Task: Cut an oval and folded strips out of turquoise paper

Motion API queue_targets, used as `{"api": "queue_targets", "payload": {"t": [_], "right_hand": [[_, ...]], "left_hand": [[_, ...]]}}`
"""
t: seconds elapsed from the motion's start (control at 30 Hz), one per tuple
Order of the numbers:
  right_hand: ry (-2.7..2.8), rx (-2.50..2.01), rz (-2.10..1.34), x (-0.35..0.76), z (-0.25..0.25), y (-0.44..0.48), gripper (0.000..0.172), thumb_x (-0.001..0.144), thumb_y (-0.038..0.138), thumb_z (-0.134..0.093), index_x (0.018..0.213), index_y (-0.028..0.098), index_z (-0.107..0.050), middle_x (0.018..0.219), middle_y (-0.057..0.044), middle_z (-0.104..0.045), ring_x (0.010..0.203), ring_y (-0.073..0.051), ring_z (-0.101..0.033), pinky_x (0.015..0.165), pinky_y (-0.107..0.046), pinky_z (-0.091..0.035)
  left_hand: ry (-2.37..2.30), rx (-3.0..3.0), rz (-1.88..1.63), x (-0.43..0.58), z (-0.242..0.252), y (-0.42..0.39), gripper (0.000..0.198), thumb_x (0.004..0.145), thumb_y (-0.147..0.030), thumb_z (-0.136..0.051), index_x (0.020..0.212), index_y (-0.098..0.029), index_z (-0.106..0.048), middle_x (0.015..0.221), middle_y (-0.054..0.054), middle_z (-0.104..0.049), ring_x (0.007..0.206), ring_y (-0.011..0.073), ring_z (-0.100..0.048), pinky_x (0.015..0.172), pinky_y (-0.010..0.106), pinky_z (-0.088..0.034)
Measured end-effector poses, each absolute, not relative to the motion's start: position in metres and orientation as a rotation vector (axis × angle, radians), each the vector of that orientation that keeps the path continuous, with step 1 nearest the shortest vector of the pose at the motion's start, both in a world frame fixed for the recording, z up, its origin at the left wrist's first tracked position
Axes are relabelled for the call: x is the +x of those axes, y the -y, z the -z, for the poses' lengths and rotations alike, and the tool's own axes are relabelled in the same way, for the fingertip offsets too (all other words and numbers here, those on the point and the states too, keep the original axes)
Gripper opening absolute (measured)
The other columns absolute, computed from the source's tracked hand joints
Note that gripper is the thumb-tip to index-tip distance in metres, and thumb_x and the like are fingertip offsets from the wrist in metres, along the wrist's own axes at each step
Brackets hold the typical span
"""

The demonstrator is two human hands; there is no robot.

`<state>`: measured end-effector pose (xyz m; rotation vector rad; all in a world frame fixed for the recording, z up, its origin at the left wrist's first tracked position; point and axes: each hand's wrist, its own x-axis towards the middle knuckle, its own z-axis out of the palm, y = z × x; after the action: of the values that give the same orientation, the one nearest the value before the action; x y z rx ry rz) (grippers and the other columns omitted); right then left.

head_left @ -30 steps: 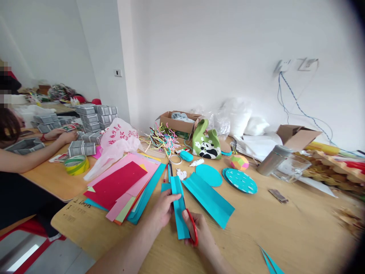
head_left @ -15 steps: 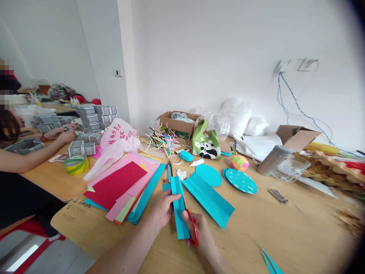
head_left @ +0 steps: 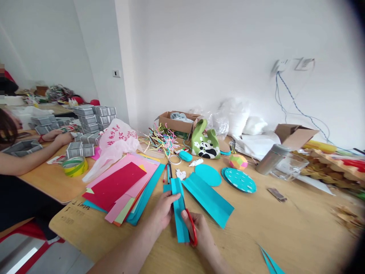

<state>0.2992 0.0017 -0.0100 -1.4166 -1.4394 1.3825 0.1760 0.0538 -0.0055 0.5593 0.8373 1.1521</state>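
Note:
My left hand (head_left: 164, 207) pinches a folded strip of turquoise paper (head_left: 179, 217) by its left edge, thumb on top. In my right hand (head_left: 202, 228) are red-handled scissors (head_left: 193, 227), held against the strip's right side; their blades are mostly hidden by the paper. A creased turquoise sheet (head_left: 209, 199) lies on the table just beyond my right hand. Past it rest a turquoise paper oval (head_left: 208, 175) and some spotted turquoise ovals (head_left: 241, 180). A thin turquoise offcut (head_left: 270, 260) is at the lower right.
Left of my hands lies a stack of coloured paper (head_left: 119, 186). Behind are pipe cleaners (head_left: 163, 139), a panda bag (head_left: 205, 142) and a glue bottle (head_left: 196, 162). A steel flask (head_left: 273, 159) leans at right. At far left, a co-worker's hands (head_left: 58, 136) are beside grey boxes (head_left: 89, 118).
The view has shifted slightly. My hands keep nearly the same hold on the turquoise strip and scissors, and the strip's near end sits slightly lower.

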Motion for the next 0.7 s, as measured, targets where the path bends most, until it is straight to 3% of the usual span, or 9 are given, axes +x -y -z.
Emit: {"api": "queue_targets", "payload": {"t": [0.27,0.47,0.7], "right_hand": [[1.406,-1.420,-1.393,0.299,0.012,0.000,0.068,0.071,0.086,-0.041,0.055,0.020,-0.041,0.043,0.001,-0.046,0.038,-0.010,-0.040,0.040,-0.023,-0.026],[1.404,-1.359,-1.348,0.301,0.020,-0.005,0.068,0.068,0.086,-0.047,0.056,0.020,-0.037,0.051,0.004,-0.036,0.046,-0.007,-0.030,0.044,-0.023,-0.022],[1.390,-1.368,-1.359,0.302,0.021,-0.005,0.067,0.069,0.086,-0.045,0.056,0.020,-0.038,0.046,0.004,-0.039,0.042,-0.007,-0.032,0.041,-0.023,-0.023]], "left_hand": [[-0.856,0.555,-1.150,0.176,0.007,-0.055,0.030,0.052,-0.030,-0.086,0.070,-0.015,-0.067,0.065,0.002,-0.065,0.063,0.0162,-0.058,0.064,0.030,-0.042],[-0.853,0.558,-1.155,0.178,0.010,-0.054,0.031,0.050,-0.029,-0.087,0.068,-0.015,-0.066,0.068,0.002,-0.066,0.065,0.0154,-0.057,0.066,0.029,-0.043],[-0.856,0.546,-1.153,0.178,0.012,-0.054,0.030,0.051,-0.028,-0.087,0.068,-0.015,-0.066,0.067,0.001,-0.065,0.064,0.0147,-0.057,0.065,0.028,-0.043]]}}
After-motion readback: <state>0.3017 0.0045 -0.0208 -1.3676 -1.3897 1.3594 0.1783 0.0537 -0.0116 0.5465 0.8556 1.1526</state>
